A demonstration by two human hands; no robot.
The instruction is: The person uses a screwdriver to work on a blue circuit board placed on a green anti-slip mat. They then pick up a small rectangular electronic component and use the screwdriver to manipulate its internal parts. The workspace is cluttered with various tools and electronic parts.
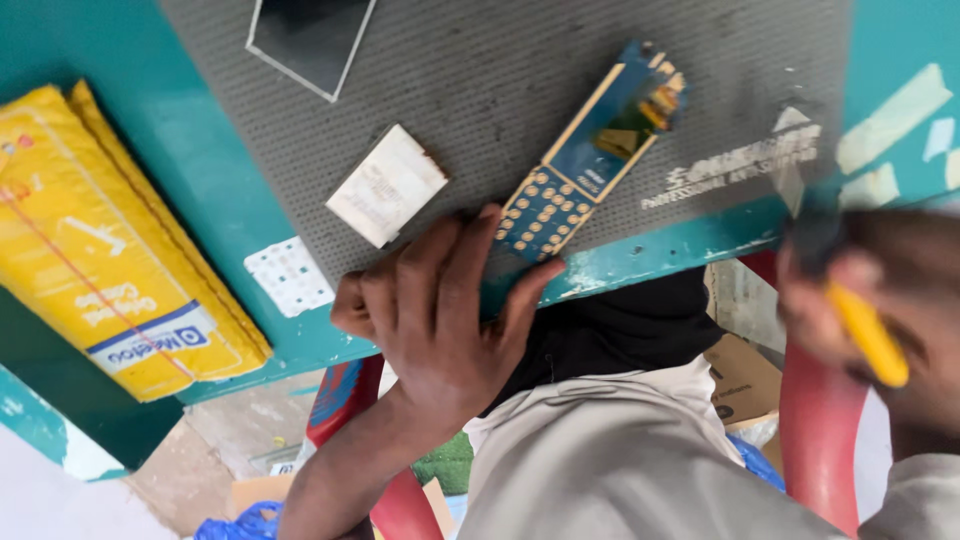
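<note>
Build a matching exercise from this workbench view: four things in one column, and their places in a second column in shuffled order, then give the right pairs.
Things:
1. blue circuit board
2. yellow padded envelope
3. white square piece
4. yellow-handled tool

Places:
A. in the right hand
B. on the teal table, off the grey mat, at the far left
C. on the grey mat, its keypad end under the left hand fingertips
D. on the grey mat, left of the circuit board, untouched

Pairs: 1-C, 2-B, 3-D, 4-A
</note>
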